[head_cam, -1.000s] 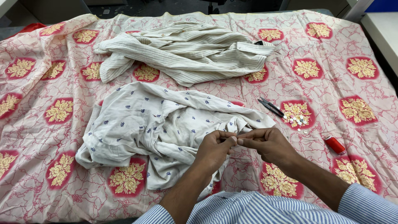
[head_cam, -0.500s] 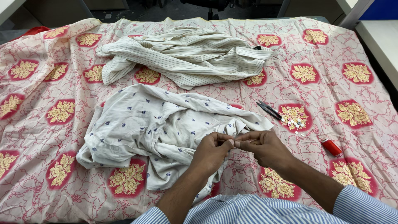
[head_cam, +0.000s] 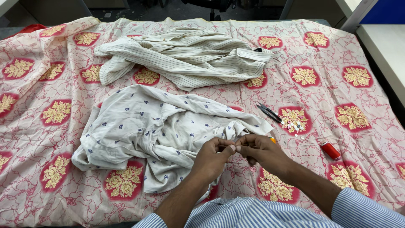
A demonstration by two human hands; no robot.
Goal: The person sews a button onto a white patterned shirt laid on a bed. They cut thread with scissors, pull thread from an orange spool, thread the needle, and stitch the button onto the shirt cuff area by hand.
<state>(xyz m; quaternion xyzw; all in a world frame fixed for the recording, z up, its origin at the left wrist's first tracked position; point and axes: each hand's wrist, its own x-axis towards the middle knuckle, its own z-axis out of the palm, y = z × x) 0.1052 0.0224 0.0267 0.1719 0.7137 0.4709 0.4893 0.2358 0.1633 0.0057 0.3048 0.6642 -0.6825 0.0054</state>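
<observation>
Left hand: the left hand (head_cam: 214,157) is curling inward, its fingers (head_cam: 228,148) pressed together at the tips and meeting the other hand's fingertips over the near edge of the dotted shirt.
Right hand: the right hand (head_cam: 262,153) is mirroring it — fingers (head_cam: 241,147) bunched and pinching toward the thumb; whatever sits in the pinch is too small to tell.
Fingertip gap: the two sets of fingertips are touching or all but touching; no spread between the fingers of either hand.
Dotted shirt: the white shirt with small blue dots (head_cam: 156,126) is lying crumpled just beyond and to the left of the fingers, a fold of it running up to the pinch.
Orange bit: a small orange object (head_cam: 273,139) is peeking out just past the right knuckles — its kind cannot be made out.
Snips: the dark thread snips (head_cam: 269,112) are lying beyond the right fingers, near but apart.
Buttons: a scatter of small pale buttons (head_cam: 295,124) is resting just right of the snips.
Red spool: a red spool (head_cam: 330,150) is lying to the right of the right hand, well apart.
Striped shirt: a cream striped shirt (head_cam: 185,57) is lying far beyond the fingers, past the dotted one.
Cloth: the pink flowered bedsheet (head_cam: 358,105) is spreading under everything.
</observation>
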